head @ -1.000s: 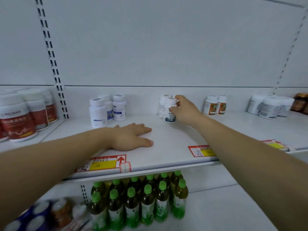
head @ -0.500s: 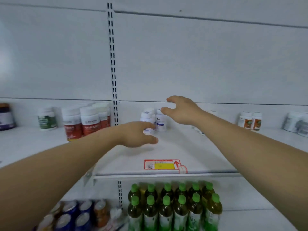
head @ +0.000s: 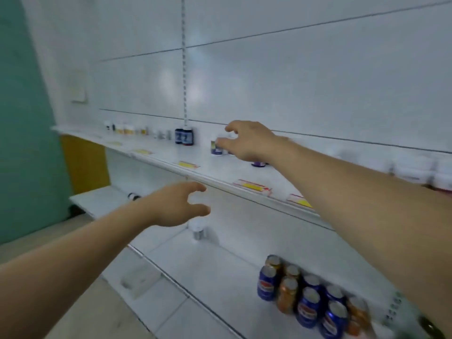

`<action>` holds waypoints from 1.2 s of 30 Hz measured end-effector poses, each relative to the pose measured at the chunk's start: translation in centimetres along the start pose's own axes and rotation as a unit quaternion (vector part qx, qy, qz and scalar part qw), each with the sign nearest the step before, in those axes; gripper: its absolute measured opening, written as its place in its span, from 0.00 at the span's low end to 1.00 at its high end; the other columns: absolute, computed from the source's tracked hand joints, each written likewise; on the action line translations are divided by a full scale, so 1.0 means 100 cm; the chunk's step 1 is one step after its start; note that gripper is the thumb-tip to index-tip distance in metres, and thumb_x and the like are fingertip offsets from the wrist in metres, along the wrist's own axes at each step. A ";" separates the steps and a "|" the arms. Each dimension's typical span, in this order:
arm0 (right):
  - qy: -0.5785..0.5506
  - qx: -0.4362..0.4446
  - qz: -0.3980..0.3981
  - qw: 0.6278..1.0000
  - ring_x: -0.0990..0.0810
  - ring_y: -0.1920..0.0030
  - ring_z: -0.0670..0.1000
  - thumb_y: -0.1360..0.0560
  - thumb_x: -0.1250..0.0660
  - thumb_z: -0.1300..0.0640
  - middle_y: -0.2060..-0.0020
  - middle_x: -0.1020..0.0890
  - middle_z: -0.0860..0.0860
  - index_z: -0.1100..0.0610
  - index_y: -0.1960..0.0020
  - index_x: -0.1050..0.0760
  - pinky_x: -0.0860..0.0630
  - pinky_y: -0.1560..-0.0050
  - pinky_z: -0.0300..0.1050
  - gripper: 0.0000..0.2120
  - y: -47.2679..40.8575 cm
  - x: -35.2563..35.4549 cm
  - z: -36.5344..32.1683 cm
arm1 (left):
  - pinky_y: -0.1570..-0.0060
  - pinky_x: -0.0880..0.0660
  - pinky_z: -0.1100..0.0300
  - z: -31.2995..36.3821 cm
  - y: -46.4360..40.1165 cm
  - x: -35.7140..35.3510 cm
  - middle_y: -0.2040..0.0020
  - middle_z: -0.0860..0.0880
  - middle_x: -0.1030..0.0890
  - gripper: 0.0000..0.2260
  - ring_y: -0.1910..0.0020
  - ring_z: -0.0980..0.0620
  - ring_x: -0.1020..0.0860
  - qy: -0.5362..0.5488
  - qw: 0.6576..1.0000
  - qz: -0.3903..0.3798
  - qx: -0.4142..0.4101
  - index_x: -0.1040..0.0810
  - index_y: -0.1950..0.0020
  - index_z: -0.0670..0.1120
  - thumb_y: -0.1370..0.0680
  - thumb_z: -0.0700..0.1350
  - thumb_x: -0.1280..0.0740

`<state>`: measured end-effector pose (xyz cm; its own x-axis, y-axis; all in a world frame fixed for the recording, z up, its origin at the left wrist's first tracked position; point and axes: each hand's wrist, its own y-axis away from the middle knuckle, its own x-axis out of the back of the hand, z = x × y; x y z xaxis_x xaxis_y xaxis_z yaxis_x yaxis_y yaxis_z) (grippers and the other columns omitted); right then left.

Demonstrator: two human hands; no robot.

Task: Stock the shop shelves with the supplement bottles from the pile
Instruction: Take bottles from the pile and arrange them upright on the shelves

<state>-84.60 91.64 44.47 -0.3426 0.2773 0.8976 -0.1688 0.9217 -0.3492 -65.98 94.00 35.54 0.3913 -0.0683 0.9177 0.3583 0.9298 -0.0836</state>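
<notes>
Now the view has swung left along the long white metal shelf; both the left hand and right hand hover with fingers released, free for the next bottle.

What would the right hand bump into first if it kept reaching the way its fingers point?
Probably the small white bottle with the purple label, standing on the upper shelf. The right hand has its fingertips right beside it, though blur hides whether they already touch.
</notes>
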 end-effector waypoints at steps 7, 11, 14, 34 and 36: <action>-0.059 0.125 -0.131 0.982 0.32 0.31 0.54 0.23 0.40 0.38 0.28 0.33 0.51 0.51 0.27 0.36 0.34 0.36 0.47 0.29 -0.084 -0.154 -0.141 | 0.37 0.34 0.59 -0.180 0.031 0.001 0.30 0.50 0.30 0.27 0.34 0.50 0.30 0.047 0.983 -0.004 0.177 0.36 0.28 0.54 0.25 0.58 0.34; -0.070 0.107 -0.188 0.974 0.30 0.32 0.54 0.24 0.39 0.37 0.30 0.30 0.52 0.51 0.28 0.34 0.34 0.36 0.47 0.30 -0.133 -0.245 -0.160 | 0.40 0.34 0.61 -0.253 0.011 -0.014 0.30 0.50 0.30 0.28 0.35 0.50 0.29 0.058 0.974 -0.002 0.217 0.36 0.27 0.52 0.25 0.57 0.34; -0.069 0.066 -0.214 0.972 0.29 0.34 0.55 0.25 0.39 0.38 0.30 0.30 0.52 0.51 0.28 0.34 0.31 0.38 0.47 0.29 -0.175 -0.305 -0.149 | 0.36 0.34 0.60 -0.298 -0.030 -0.024 0.28 0.50 0.33 0.29 0.33 0.50 0.30 0.065 0.974 -0.021 0.217 0.37 0.27 0.51 0.25 0.57 0.34; -0.080 -0.255 -0.196 0.944 0.28 0.37 0.59 0.24 0.40 0.40 0.34 0.28 0.58 0.57 0.30 0.35 0.29 0.41 0.48 0.29 -0.394 -0.564 -0.095 | 0.30 0.40 0.54 -0.611 -0.315 -0.042 0.24 0.49 0.41 0.29 0.27 0.48 0.39 0.022 0.973 -0.214 0.088 0.41 0.25 0.52 0.23 0.57 0.36; -0.083 -0.294 -0.180 0.935 0.28 0.36 0.59 0.24 0.39 0.41 0.34 0.28 0.58 0.57 0.30 0.34 0.29 0.41 0.48 0.28 -0.406 -0.585 -0.107 | 0.30 0.40 0.53 -0.644 -0.337 -0.043 0.24 0.49 0.41 0.29 0.27 0.48 0.39 0.024 0.970 -0.236 0.054 0.42 0.24 0.52 0.23 0.56 0.36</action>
<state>-47.85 40.95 9.03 -0.5092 -0.0813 0.8568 0.2193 0.9504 0.2205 -25.15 39.69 9.42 0.2452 -0.5098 0.8246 0.4173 0.8233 0.3848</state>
